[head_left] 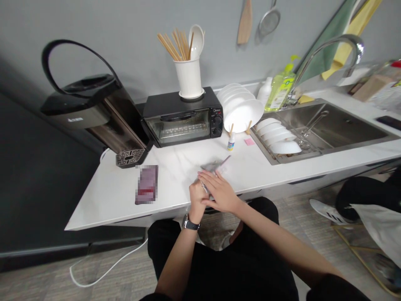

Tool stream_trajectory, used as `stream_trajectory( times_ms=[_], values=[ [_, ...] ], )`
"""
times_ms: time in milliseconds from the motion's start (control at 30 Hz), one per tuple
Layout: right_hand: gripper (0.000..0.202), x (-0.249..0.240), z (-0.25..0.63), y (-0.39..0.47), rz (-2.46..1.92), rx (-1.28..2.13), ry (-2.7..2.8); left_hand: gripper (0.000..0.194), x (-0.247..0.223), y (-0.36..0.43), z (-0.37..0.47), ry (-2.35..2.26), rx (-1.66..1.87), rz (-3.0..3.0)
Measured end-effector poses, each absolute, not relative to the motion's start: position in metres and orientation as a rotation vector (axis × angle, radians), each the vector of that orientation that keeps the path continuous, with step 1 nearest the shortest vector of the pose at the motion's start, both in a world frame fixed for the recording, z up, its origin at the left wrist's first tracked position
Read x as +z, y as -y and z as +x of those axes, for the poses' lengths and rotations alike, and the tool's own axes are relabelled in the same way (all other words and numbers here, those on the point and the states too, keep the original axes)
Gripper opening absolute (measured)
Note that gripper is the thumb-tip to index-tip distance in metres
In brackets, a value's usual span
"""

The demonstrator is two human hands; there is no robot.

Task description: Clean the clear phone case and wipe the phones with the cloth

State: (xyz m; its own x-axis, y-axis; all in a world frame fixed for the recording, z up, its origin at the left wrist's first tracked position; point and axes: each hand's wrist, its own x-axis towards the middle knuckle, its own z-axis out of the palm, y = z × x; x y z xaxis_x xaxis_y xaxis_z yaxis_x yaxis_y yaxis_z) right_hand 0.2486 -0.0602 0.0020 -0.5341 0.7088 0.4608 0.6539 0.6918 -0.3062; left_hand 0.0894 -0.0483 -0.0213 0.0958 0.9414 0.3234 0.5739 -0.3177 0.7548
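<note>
My left hand (198,193), with a dark-strapped watch (191,224) at the wrist, is closed at the counter's front edge. A thin greyish, partly see-through item (208,166) with a narrow dark strip sticks out beyond its fingers; its kind is unclear. My right hand (223,193) lies across the left with its fingers stretched out flat, hiding much of the item. Behind them stands a small white bottle (231,142) with a coloured label. A pink square (249,142) lies beside the bottle.
On the white counter (175,171) are a blurred-out phone-shaped object (147,184), a black drinks machine (103,113), a toaster oven (184,121) carrying a utensil holder (189,77), and racked plates (244,115). Bowls (285,147) sit by the sink (354,125). Another person's leg (360,194) is right.
</note>
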Motion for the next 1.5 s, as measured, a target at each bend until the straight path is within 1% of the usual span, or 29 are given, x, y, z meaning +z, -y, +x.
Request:
stream_trajectory(
  times_ms=[100, 200, 267, 333, 367, 433, 500, 567, 633, 700, 767, 867, 933, 1000, 1100, 1133, 1233, 1300, 1333, 1433, 1500],
  values=[
    [0.077, 0.002, 0.264, 0.049, -1.217, 0.040, 2.198, 0.017, -0.020, 0.050, 0.091, -1.469, 1.120, 1.956],
    [0.075, 0.001, 0.272, 0.042, -1.365, -0.010, 2.046, 0.021, -0.019, 0.051, 0.092, -1.458, 1.120, 1.977],
    [0.081, 0.001, 0.263, 0.051, -1.292, 0.033, 2.125, 0.019, -0.021, 0.049, 0.090, -1.503, 1.087, 1.990],
    [0.093, 0.000, 0.251, 0.063, -1.107, 0.078, 2.308, 0.016, -0.023, 0.047, 0.087, -1.555, 1.053, 1.997],
    [0.095, 0.001, 0.248, 0.067, -1.048, 0.083, 2.376, 0.016, -0.024, 0.046, 0.086, -1.566, 1.043, 1.998],
    [0.091, 0.003, 0.252, 0.067, -1.071, 0.047, 2.389, 0.016, -0.025, 0.044, 0.085, -1.559, 1.046, 1.997],
    [0.083, 0.006, 0.265, 0.059, -1.235, -0.012, 2.272, 0.019, -0.022, 0.045, 0.087, -1.520, 1.073, 1.992],
    [0.079, 0.009, 0.275, 0.053, -1.355, -0.040, 2.158, 0.024, -0.020, 0.047, 0.089, -1.479, 1.106, 1.982],
    [0.081, 0.011, 0.276, 0.056, -1.296, -0.016, 2.189, 0.025, -0.019, 0.048, 0.089, -1.472, 1.108, 1.975],
    [0.085, 0.012, 0.273, 0.062, -1.109, 0.034, 2.333, 0.024, -0.019, 0.049, 0.089, -1.499, 1.089, 1.975],
    [0.084, 0.014, 0.275, 0.065, -1.004, 0.051, 2.413, 0.024, -0.020, 0.049, 0.089, -1.512, 1.077, 1.985],
    [0.070, 0.017, 0.288, 0.057, -1.215, -0.014, 2.260, 0.022, -0.019, 0.050, 0.089, -1.462, 1.097, 1.991],
    [0.067, 0.018, 0.290, 0.054, -1.334, -0.045, 2.155, 0.023, -0.019, 0.050, 0.090, -1.440, 1.111, 1.987],
    [0.071, 0.018, 0.281, 0.059, -1.260, -0.027, 2.212, 0.021, -0.020, 0.049, 0.089, -1.457, 1.109, 1.991],
    [0.082, 0.017, 0.267, 0.071, -1.011, 0.039, 2.403, 0.019, -0.023, 0.048, 0.087, -1.481, 1.092, 2.007],
    [0.082, 0.017, 0.267, 0.072, -1.002, 0.043, 2.413, 0.020, -0.023, 0.048, 0.087, -1.483, 1.093, 2.007],
    [0.071, 0.016, 0.279, 0.061, -1.235, -0.009, 2.238, 0.021, -0.020, 0.050, 0.089, -1.452, 1.116, 1.998],
    [0.070, 0.014, 0.283, 0.054, -1.373, -0.043, 2.113, 0.022, -0.019, 0.051, 0.090, -1.438, 1.133, 1.991],
    [0.071, 0.013, 0.280, 0.054, -1.375, -0.044, 2.107, 0.021, -0.018, 0.051, 0.090, -1.443, 1.130, 1.993],
    [0.079, 0.009, 0.263, 0.063, -1.142, 0.010, 2.285, 0.019, -0.020, 0.050, 0.088, -1.508, 1.093, 2.015],
    [0.078, 0.007, 0.258, 0.066, -1.043, 0.031, 2.355, 0.020, -0.021, 0.050, 0.087, -1.521, 1.081, 2.025]
  ],
)
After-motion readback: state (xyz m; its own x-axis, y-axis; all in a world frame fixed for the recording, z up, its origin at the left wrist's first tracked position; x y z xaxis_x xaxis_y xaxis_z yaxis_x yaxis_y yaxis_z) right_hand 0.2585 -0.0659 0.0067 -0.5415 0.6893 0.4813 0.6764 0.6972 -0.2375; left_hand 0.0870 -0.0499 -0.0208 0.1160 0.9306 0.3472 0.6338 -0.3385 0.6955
